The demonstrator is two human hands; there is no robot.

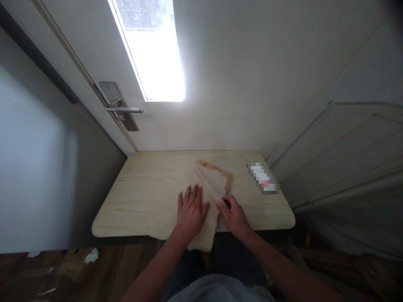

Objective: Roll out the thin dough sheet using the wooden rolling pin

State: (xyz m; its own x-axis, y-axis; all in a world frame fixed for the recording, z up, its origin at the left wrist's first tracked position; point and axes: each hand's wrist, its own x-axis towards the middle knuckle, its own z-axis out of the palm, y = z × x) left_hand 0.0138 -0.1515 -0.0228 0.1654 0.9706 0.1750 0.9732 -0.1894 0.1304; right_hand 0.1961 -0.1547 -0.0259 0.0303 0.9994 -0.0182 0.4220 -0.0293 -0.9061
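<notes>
A thin, pale tan sheet [201, 241] with a ragged edge lies on the light wood-grain table and hangs over its front edge. My left hand [190, 212] rests flat on it with the fingers spread. At the sheet's right side my right hand [233, 214] pinches its edge, where a whitish strip is folded or lifted. Beyond my hands, a tan-brown piece [228, 181] with straight edges shows partly from under the pale layer. Whether the layers are joined, I cannot tell.
The small table [126, 201] stands against a white door with a metal handle [126, 110]. A blurred-out oblong object [262, 178] lies at the table's right. Grey fabric hangs on the right. Crumpled white scraps [92, 256] lie on the wooden floor at the left.
</notes>
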